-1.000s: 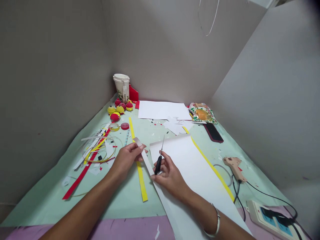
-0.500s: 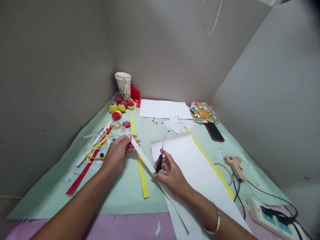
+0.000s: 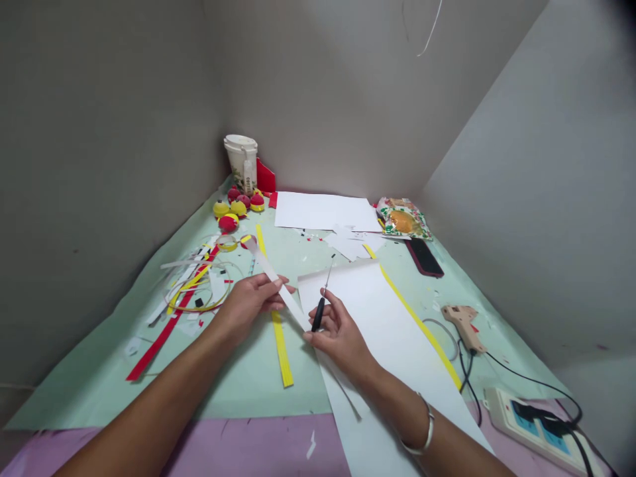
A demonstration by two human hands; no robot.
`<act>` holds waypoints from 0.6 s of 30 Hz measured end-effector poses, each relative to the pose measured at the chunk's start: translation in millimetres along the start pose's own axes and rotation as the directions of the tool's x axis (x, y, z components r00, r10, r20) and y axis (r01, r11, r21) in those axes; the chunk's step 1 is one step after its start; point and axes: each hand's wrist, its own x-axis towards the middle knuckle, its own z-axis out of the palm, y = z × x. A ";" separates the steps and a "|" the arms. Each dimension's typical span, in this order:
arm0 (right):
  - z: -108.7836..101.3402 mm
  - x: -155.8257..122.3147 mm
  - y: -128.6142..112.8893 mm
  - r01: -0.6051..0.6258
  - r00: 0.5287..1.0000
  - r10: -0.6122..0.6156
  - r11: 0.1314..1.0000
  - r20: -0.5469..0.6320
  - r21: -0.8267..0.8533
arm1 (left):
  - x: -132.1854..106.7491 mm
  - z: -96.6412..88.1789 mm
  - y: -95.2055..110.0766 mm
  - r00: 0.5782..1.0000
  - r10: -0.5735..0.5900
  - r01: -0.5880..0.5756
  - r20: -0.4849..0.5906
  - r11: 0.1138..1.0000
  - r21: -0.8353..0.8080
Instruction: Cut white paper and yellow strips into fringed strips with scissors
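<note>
My left hand [image 3: 261,293] is closed on a long white paper strip [image 3: 293,306], pinching it between thumb and fingers. The strip's far end curls up beyond that hand, and its near end runs to my right hand [image 3: 338,331]. In my right hand is a pair of black-handled scissors [image 3: 318,315], the thin blades pointing away from me; the thumb also presses at the strip's end. Below my right hand lies a large white paper sheet [image 3: 382,344]. A flat yellow strip [image 3: 282,351] rests on the table under the left fingertips.
Tangled strips and scraps [image 3: 193,285] lie at left. Behind them are red and yellow balls [image 3: 228,222] and a lidded white cup [image 3: 242,162]. A phone [image 3: 424,257], a glue gun [image 3: 466,324] and a power strip [image 3: 531,424] with cables line the right.
My left hand has slid along the white strip toward my right hand, leaving more of it curling beyond the fingers. My right hand keeps hold of the scissors. The view has shifted slightly.
</note>
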 end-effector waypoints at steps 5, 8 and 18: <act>-0.6 -1.9 -3.0 -0.017 1.000 0.017 1.000 -0.004 -0.013 | 6.3 -14.2 10.2 0.986 0.091 -0.102 -0.136 0.992 -0.072; -0.4 -2.1 -4.8 -0.019 1.000 0.019 1.000 0.005 -0.006 | 7.5 -18.6 15.0 0.969 0.137 -0.161 -0.205 0.982 -0.104; -2.7 -2.5 -7.0 -0.018 1.000 0.017 1.000 0.019 0.025 | 12.9 -32.3 23.0 0.919 0.223 -0.291 -0.325 0.940 -0.179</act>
